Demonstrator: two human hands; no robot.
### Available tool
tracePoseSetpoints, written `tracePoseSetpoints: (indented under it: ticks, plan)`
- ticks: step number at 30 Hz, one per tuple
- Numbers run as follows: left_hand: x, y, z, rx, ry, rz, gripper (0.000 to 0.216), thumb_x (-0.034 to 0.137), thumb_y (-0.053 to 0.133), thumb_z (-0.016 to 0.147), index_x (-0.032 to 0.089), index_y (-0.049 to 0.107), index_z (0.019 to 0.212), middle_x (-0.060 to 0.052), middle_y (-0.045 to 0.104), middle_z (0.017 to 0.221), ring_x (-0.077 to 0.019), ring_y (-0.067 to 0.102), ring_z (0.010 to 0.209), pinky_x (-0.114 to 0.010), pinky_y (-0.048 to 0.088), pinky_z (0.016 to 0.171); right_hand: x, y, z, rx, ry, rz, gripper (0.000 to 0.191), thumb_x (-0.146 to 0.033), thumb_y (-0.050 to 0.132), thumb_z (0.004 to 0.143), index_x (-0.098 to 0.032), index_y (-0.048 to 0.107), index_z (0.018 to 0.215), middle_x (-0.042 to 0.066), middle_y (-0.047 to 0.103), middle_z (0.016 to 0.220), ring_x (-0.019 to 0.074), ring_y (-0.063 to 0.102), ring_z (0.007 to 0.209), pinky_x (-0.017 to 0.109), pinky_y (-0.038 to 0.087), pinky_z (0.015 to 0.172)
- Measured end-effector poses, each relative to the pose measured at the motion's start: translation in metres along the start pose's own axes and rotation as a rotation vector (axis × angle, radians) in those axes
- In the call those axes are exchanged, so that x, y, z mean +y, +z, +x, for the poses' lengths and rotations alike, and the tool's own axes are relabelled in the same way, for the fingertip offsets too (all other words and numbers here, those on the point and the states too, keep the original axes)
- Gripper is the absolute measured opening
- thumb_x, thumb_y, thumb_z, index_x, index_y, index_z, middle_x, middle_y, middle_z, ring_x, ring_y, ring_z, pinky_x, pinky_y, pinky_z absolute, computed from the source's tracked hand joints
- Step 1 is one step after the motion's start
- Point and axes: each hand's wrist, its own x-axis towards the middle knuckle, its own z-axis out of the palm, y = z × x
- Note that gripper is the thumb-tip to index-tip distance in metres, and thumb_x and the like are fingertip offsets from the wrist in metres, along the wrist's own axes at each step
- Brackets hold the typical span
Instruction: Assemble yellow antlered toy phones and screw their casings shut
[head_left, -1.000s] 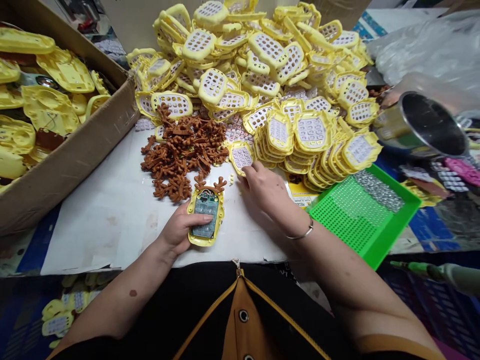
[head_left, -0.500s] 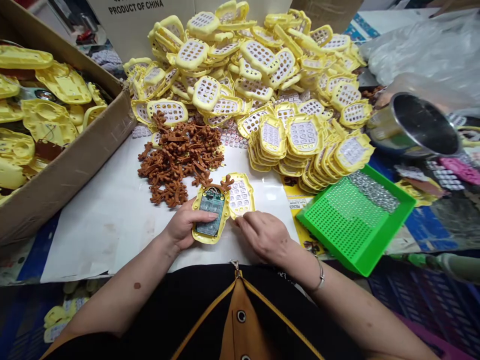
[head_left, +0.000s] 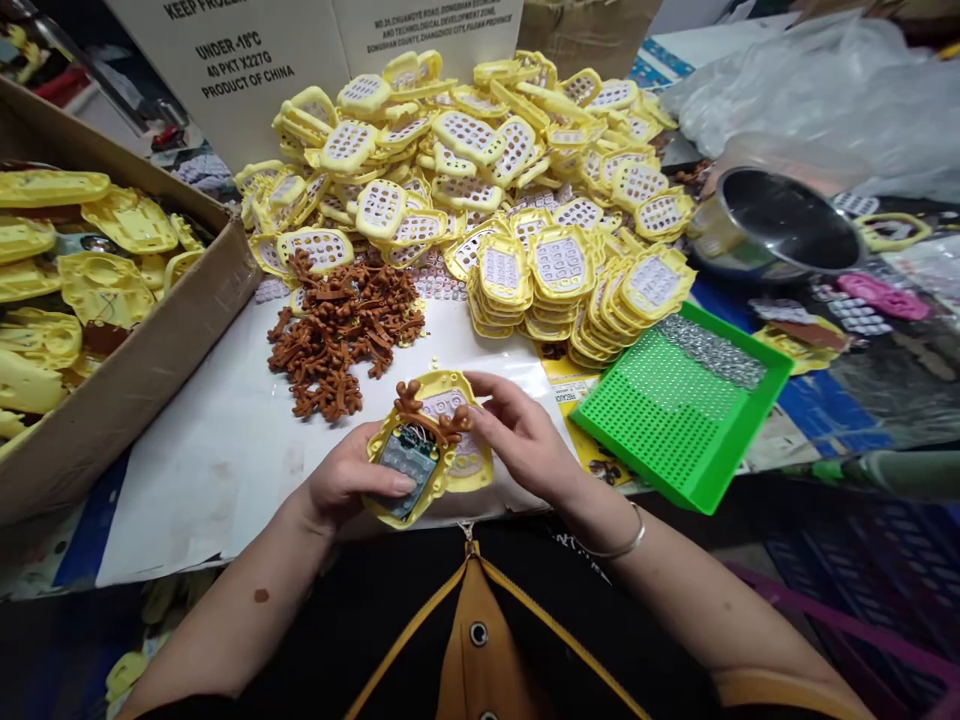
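My left hand grips a yellow plastic toy half-shell, its thumb pressed on the grey-green circuit board inside. A brown antler piece sits across the top end of that shell. Just behind and to the right is a second yellow half-shell with a white keypad, partly hidden by the first. My right hand is closed at this keypad shell's right edge, its thumb beside the right antler tip. Its other fingertips are partly hidden.
Brown antler pieces lie heaped beyond my left hand. Stacked keypad shells and a large pile of yellow shells stand behind. At right are a green tray with metal screws and a steel pot. A cardboard box of yellow shells borders the left.
My right hand has moved up from the keypad shell's lower edge to its upper right side. Both shells are nearer each other and overlap more, and the left one tilts. The camera view has shifted.
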Motion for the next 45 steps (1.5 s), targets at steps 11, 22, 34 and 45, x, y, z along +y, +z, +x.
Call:
tracePoseSetpoints:
  ticks: [11,22,34,45]
  plan:
    - [-0.012,0.007,-0.003,-0.09,0.041,0.205,0.055,0.02,0.078,0.063,0.014,0.065,0.116,-0.009,0.07,0.097,-0.0184,0.064,0.082,-0.027,0.047,0.076,0.009,0.009,-0.001,0.044,-0.057,-0.118,0.019,-0.036,0.058,0.084,-0.018,0.063,0.091,0.004,0.062,0.089,0.0176,0.058,0.085,0.033,0.047,0.078]
    - [-0.021,0.001,0.001,-0.053,0.014,-0.054,0.047,0.016,0.078,0.059,0.01,0.07,0.105,-0.011,0.073,0.081,-0.0184,0.067,0.067,-0.026,0.052,0.065,0.022,0.019,0.002,0.039,0.192,0.346,0.035,-0.053,0.062,0.081,-0.02,0.063,0.093,0.002,0.067,0.088,0.0171,0.061,0.084,0.032,0.049,0.081]
    - [-0.006,0.003,0.003,0.025,0.028,-0.079,0.036,0.014,0.076,0.055,0.007,0.073,0.091,-0.014,0.074,0.079,-0.0274,0.071,0.068,-0.035,0.056,0.065,0.033,0.016,-0.01,-0.413,0.476,1.007,0.044,-0.05,0.063,0.083,-0.021,0.06,0.116,0.006,0.071,0.106,0.0168,0.067,0.084,0.032,0.057,0.073]
    - [0.005,-0.001,-0.026,-0.051,0.191,-0.064,0.059,0.018,0.074,0.056,0.02,0.068,0.115,-0.013,0.061,0.129,-0.0198,0.068,0.066,-0.029,0.054,0.056,0.037,0.023,-0.007,-0.2,0.469,1.056,0.063,-0.061,0.074,0.064,-0.019,0.064,0.11,0.007,0.072,0.1,0.0187,0.069,0.083,0.03,0.058,0.071]
